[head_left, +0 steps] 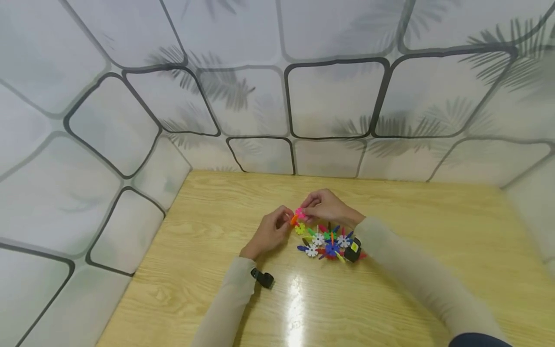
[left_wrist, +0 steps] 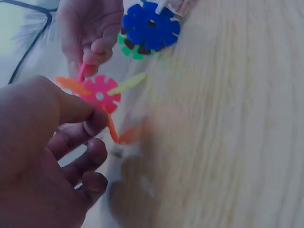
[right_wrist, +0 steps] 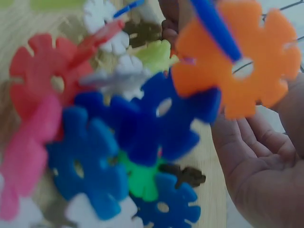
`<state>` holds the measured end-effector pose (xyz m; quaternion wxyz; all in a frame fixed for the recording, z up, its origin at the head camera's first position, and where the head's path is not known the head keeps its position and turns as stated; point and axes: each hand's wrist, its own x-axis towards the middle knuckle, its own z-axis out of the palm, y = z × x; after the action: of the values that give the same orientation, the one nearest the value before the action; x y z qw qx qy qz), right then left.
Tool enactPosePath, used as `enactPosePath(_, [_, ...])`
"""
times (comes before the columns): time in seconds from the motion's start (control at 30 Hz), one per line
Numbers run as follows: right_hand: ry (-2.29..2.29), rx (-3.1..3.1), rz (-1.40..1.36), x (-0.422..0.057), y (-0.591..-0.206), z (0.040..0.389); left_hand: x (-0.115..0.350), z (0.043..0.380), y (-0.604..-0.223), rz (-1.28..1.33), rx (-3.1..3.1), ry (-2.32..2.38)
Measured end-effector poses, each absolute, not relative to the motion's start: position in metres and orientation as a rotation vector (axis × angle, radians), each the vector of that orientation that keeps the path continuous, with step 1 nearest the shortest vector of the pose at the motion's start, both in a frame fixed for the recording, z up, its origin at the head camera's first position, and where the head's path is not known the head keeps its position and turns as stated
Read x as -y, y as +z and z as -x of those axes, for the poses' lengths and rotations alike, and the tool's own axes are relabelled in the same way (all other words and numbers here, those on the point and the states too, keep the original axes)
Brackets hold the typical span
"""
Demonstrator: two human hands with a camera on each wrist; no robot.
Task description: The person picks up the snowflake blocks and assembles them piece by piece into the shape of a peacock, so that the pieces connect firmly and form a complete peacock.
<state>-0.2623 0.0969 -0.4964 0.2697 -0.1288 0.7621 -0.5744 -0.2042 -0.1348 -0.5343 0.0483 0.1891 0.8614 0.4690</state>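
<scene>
Between both hands is a small group of joined plastic snowflake discs. My left hand pinches it with thumb and forefinger; its other fingers are loosely bent. In the left wrist view, a pink snowflake disc faces the camera, with orange discs and a yellow disc slotted into it. From the far side my right hand pinches another pink disc at the group's top. Below that hand lies a larger cluster of joined discs in blue, white, red and green.
The cluster, with an orange disc sticking up, fills much of the right wrist view. Black wrist devices sit on both wrists. The wooden table meets a patterned wall covering at the back and left.
</scene>
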Motion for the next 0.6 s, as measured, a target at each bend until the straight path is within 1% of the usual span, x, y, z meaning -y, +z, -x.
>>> enactPosePath(0.33, [-1.611, -2.063, 0.305, -0.094, -0.497, 0.258, 0.132, 0.193, -0.522, -0.518, -2.645, 1.458])
enactPosePath(0.6, [-1.642, -2.035, 0.247, -0.094, -0.499, 0.254, 0.123, 0.192, -0.525, -0.545, -2.809, 1.511])
